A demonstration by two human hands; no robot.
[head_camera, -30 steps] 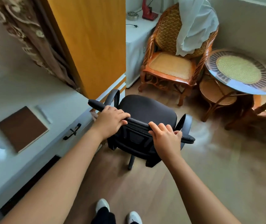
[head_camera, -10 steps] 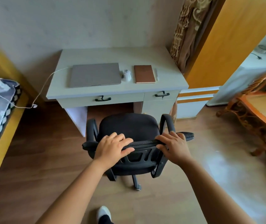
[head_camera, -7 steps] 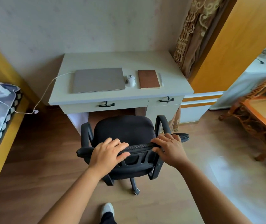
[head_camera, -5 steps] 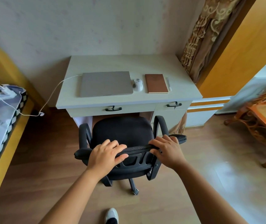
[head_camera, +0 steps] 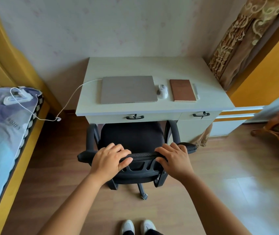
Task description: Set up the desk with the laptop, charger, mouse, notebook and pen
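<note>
Nearest, at the bottom edge, two white shoes (head_camera: pixel 137 227) stand side by side on the wooden floor (head_camera: pixel 220 192). Both bare arms reach forward to a black office chair (head_camera: pixel 132 138). The left hand (head_camera: pixel 109 160) is curled over the top edge of the mesh backrest, left of its middle, fingers wrapped forward and thumb lying along the rail. The right hand (head_camera: pixel 174 159) grasps the same top edge further right, fingers draped over it. The chair faces the desk, its seat front just under the desk edge, between the two armrests.

Beyond the chair stands the pale desk (head_camera: pixel 152 67), set against the far wall, with two black drawer handles along its near face. On its top lie the task's things in a row. The laptop (head_camera: pixel 128 89) is a flat grey slab, lid closed, left of centre. A white charger cable (head_camera: pixel 70 99) leaves the laptop's far-left corner, sags off the desk's left side and runs to a white power strip (head_camera: pixel 17 99) lying on the bed (head_camera: pixel 1 133) at the left. Just right of the laptop sits the white mouse (head_camera: pixel 162 91). Right of that lies the notebook (head_camera: pixel 182 90), closed, with a brown cover. A pale pen (head_camera: pixel 196 90) lies along the notebook's right edge, too small to make out in detail.

A patterned brown curtain (head_camera: pixel 240 38) hangs at the far right.
</note>
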